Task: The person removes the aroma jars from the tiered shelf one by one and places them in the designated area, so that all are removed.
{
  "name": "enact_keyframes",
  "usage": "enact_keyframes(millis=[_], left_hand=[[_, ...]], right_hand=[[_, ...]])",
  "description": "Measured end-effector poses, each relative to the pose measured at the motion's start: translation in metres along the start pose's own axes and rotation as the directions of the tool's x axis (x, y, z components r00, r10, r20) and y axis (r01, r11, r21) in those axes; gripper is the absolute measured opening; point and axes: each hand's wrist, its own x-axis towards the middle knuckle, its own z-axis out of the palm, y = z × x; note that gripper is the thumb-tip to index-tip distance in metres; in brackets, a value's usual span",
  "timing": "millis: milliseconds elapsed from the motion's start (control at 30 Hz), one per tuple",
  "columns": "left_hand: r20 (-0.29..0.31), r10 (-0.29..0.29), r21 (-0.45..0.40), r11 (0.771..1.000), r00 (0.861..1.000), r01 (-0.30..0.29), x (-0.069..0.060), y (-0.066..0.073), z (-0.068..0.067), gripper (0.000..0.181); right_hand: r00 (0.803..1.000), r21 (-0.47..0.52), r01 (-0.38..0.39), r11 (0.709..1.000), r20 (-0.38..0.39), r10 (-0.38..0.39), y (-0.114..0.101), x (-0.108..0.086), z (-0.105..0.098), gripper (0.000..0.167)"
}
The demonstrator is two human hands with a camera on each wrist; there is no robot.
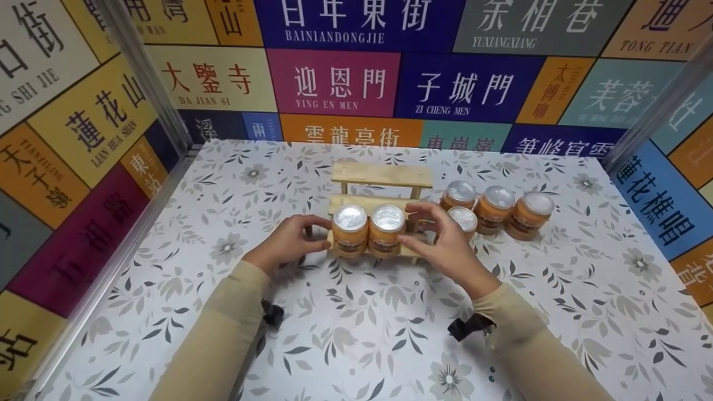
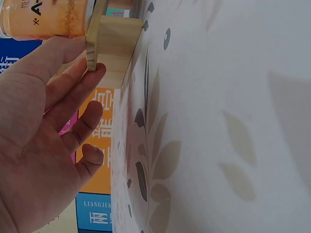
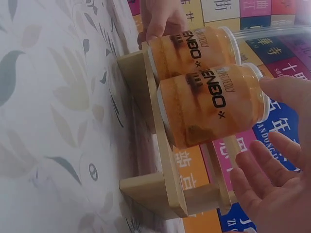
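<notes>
Two orange jars with silvery tops, the left one and the right one, stand upright side by side on the lowest step of a wooden stepped rack. My left hand is at the rack's left end; in the left wrist view its fingertips touch the end of the step board, below a jar. My right hand, fingers spread, is beside the right jar. In the right wrist view its thumb is at the top of the nearer jar.
Several more jars stand right of the rack, one close behind my right hand and another at the far right of the group. A leaf-patterned cloth covers the table. Panels with lettering rise behind and at both sides.
</notes>
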Motion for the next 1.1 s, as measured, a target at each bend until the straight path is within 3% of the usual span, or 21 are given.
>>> enact_keyframes(millis=[267, 667, 1100], left_hand=[[0.005, -0.017, -0.018, 1.000, 1.000, 0.017, 0.001, 0.000, -0.001, 0.039], [0.001, -0.012, 0.001, 1.000, 1.000, 0.012, 0.001, -0.001, 0.001, 0.039], [0.010, -0.045, 0.006, 0.999, 0.999, 0.045, 0.001, -0.001, 0.000, 0.041]], right_hand=[[0.999, 0.004, -0.049, 0.999, 0.019, 0.049, -0.001, 0.009, 0.009, 0.062], [0.998, 0.090, -0.059, 0.994, 0.044, 0.055, 0.004, 0.014, 0.019, 0.059], [0.996, 0.172, -0.081, 0.982, -0.009, 0.084, 0.003, 0.012, 0.024, 0.056]])
